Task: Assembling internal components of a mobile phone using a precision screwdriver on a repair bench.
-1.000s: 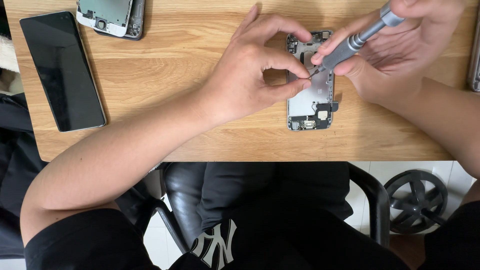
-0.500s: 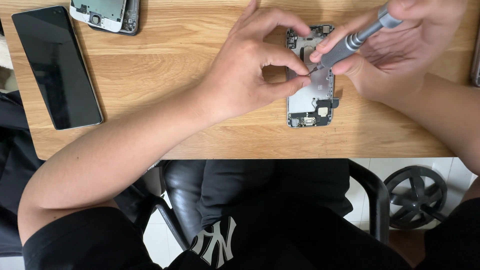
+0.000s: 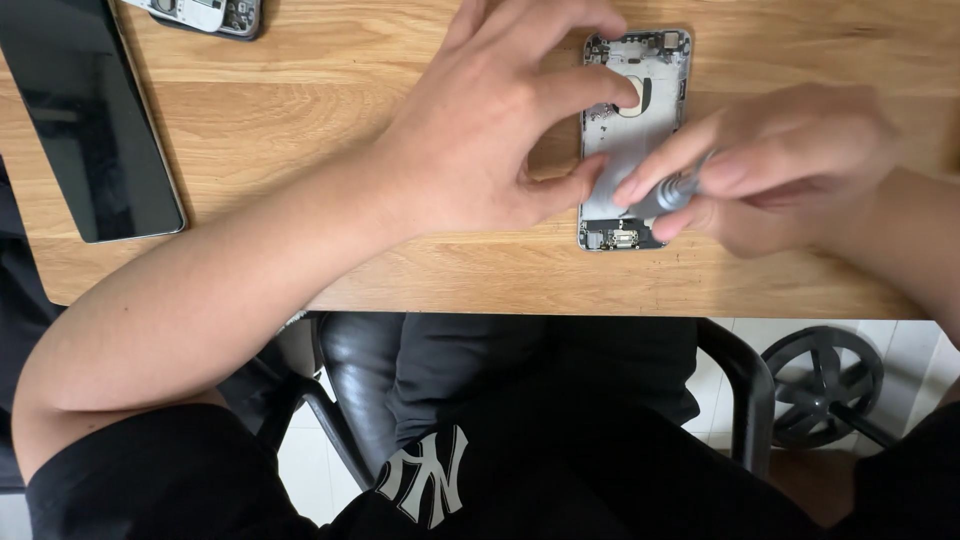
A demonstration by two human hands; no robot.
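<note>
An opened phone body (image 3: pixel 634 120) lies face up on the wooden table (image 3: pixel 300 100), its silver inside and small parts showing. My left hand (image 3: pixel 500 120) rests on its left side, thumb and forefinger pressing on the shell. My right hand (image 3: pixel 790 160) holds a grey metal screwdriver (image 3: pixel 665 195) low over the phone's lower half; the tip is hidden by my fingers and blurred.
A dark glass screen panel (image 3: pixel 85 120) lies flat at the table's left. Another dismantled phone part (image 3: pixel 205 14) sits at the top edge. Below the table are a black chair (image 3: pixel 360 370) and a wheeled chair base (image 3: pixel 825 385).
My right hand has come down and turned, bringing the screwdriver from a raised slant to low over the phone's lower half. My left hand stays on the phone. The view has shifted slightly.
</note>
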